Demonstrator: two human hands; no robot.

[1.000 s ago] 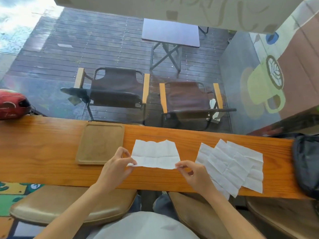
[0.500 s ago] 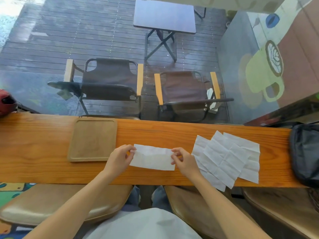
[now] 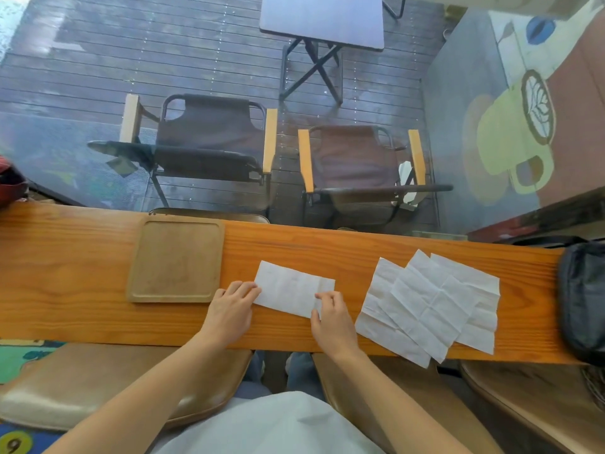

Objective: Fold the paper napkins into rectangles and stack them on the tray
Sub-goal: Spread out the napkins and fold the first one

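A white paper napkin (image 3: 288, 286), folded into a long rectangle, lies flat on the wooden counter (image 3: 65, 290) in front of me. My left hand (image 3: 230, 309) rests its fingertips on the napkin's left end. My right hand (image 3: 330, 317) pinches the napkin's right end, where a small flap is turned up. A bare wooden tray (image 3: 176, 260) sits just left of my left hand. A pile of unfolded white napkins (image 3: 429, 303) is spread out to the right, overhanging the counter's near edge.
A dark bag (image 3: 582, 299) sits at the counter's right end and a red object (image 3: 9, 181) at its far left. Beyond the glass are two folding chairs (image 3: 212, 142) and a small table. Padded stools stand under the counter.
The napkin was an open sheet held by its near corners; it is now folded in half and lies flat. Both hands moved to its two ends.
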